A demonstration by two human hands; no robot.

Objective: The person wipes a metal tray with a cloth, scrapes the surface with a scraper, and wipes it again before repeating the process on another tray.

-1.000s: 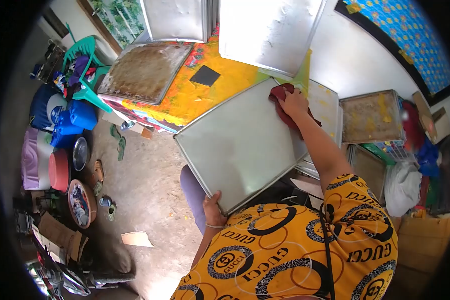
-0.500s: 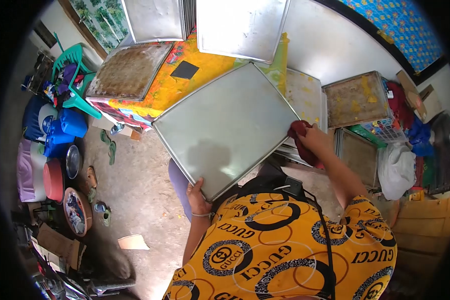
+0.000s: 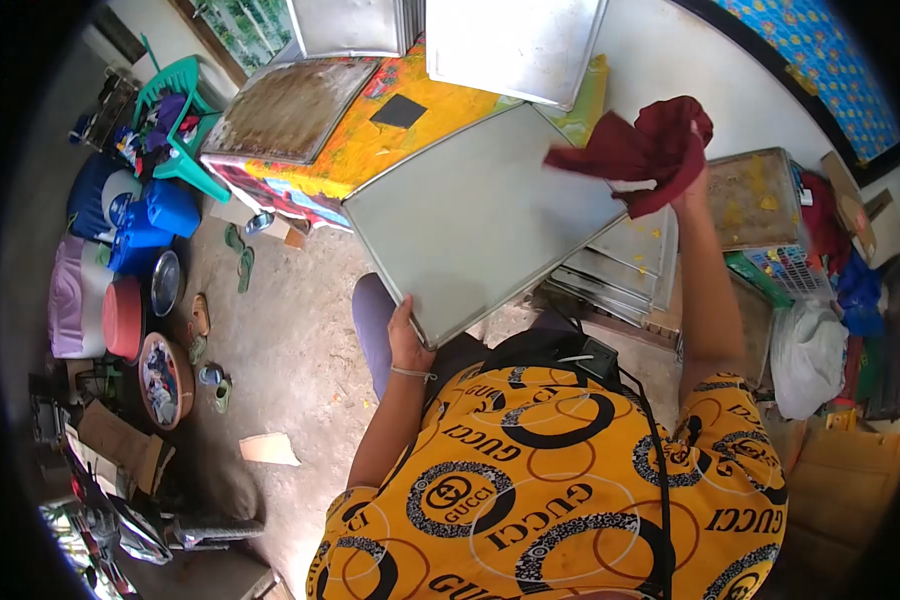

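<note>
A flat metal tray [image 3: 470, 210] with a thin rim is tilted in front of me, its far corner over the table's edge. My left hand [image 3: 408, 338] grips its near left corner, thumb on the upper face. Raised above the tray's right side, my right hand [image 3: 692, 185] is closed on a dark red cloth [image 3: 640, 150]. The cloth hangs loose and spreads to the left. It covers part of the tray's right corner and most of my right fingers.
A table with a yellow-orange cloth [image 3: 355, 160] bears a stained tray [image 3: 290, 110], a dark square piece [image 3: 398, 111] and upright trays [image 3: 510, 45]. More trays [image 3: 610, 280] are stacked at right, near a crate [image 3: 785, 270]. Basins, sandals and a green chair [image 3: 185, 130] stand left.
My right hand has lifted the red cloth from the tray's right edge, up and to the right, and the cloth has spread out. My left hand still grips the tray's corner.
</note>
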